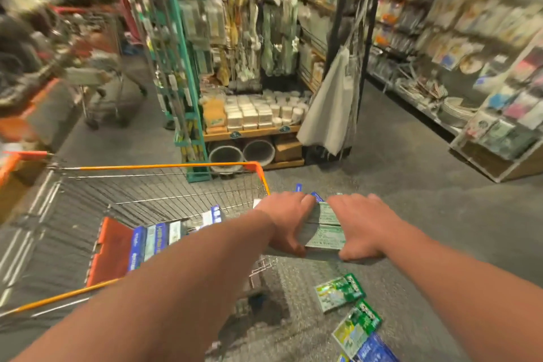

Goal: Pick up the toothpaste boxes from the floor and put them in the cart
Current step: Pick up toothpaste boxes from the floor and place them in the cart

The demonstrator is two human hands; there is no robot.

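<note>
A stack of toothpaste boxes (322, 228), pale green with blue ends, is held in the air at the right rim of the cart (164, 168). My left hand (286, 219) grips its left side and my right hand (360, 225) grips its right side. Several blue and white boxes (152, 239) lie inside the wire cart by an orange flap. On the floor at lower right lie two green boxes (339, 291) (357, 325) and a blue one (373, 351).
A display stand with white cups and two buckets (255, 114) rises just beyond the cart. Shelves of packaged goods (470, 47) line the right. Another cart (100, 73) stands far left. Grey floor (411, 185) stretches between them.
</note>
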